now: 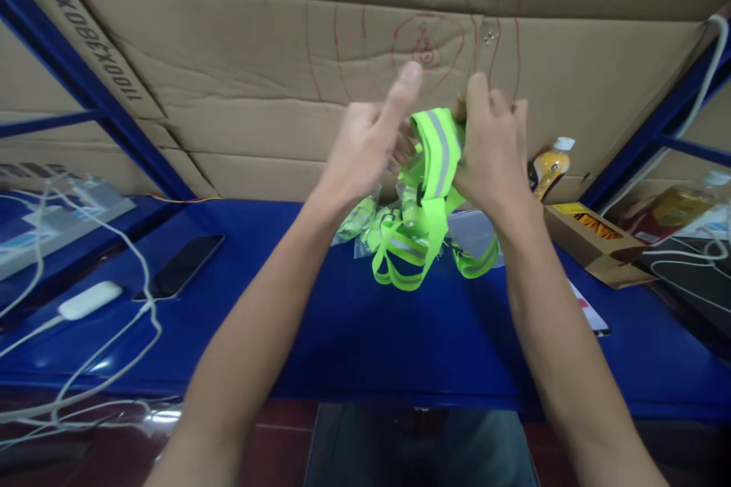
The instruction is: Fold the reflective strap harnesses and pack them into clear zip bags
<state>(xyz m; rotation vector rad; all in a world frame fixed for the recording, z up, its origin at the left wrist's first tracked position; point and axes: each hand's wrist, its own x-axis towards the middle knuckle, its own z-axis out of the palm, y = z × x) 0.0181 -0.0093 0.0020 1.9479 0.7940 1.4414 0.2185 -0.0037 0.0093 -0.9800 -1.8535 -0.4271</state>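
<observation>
A neon-green strap harness with grey reflective bands point(426, 202) hangs above the blue table point(354, 335), its loops dangling toward the surface. My right hand point(491, 148) is closed around its upper band. My left hand point(371, 141) touches the same band from the left, index finger stretched upward and the other fingers curled at the fabric. Below the hands lie several clear bags with folded green straps point(365, 224).
A dark phone point(180, 266) and a white charger with cables point(88, 300) lie at left. A yellow bottle point(549, 167), an open brown carton point(594, 240) and a paper sheet point(588, 312) sit at right. Cardboard sheets point(256, 76) line the wall behind.
</observation>
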